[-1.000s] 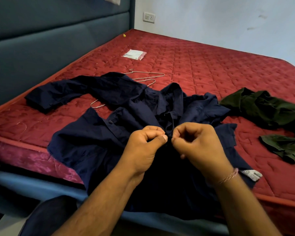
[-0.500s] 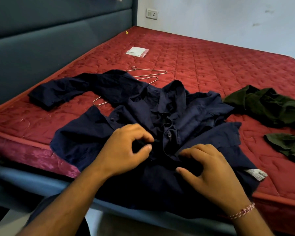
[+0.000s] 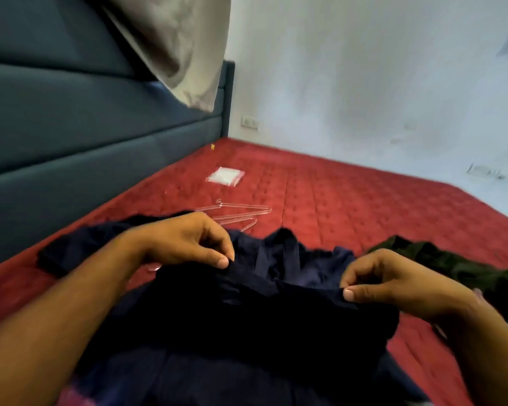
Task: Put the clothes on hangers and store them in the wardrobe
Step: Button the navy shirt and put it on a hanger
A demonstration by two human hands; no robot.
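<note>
A navy blue shirt (image 3: 247,317) lies spread over the near edge of the red mattress (image 3: 364,206). My left hand (image 3: 188,241) pinches its cloth on the left between thumb and fingers. My right hand (image 3: 384,279) pinches the cloth on the right, and the fabric bunches between the two hands. Wire hangers (image 3: 235,213) lie on the mattress just beyond my left hand, partly under the shirt. A dark green garment (image 3: 452,265) is crumpled at the right, behind my right hand.
A blue padded headboard (image 3: 86,127) runs along the left. A grey cloth (image 3: 176,48) hangs into view at the top. A small clear plastic packet (image 3: 226,176) lies farther back on the mattress. A white wall (image 3: 364,83) with a socket (image 3: 250,122) stands behind.
The camera has tilted up and dropped closer to the bed. Both hands moved apart from the shirt's button placket and now pinch the cloth at either side, lifting it slightly.
</note>
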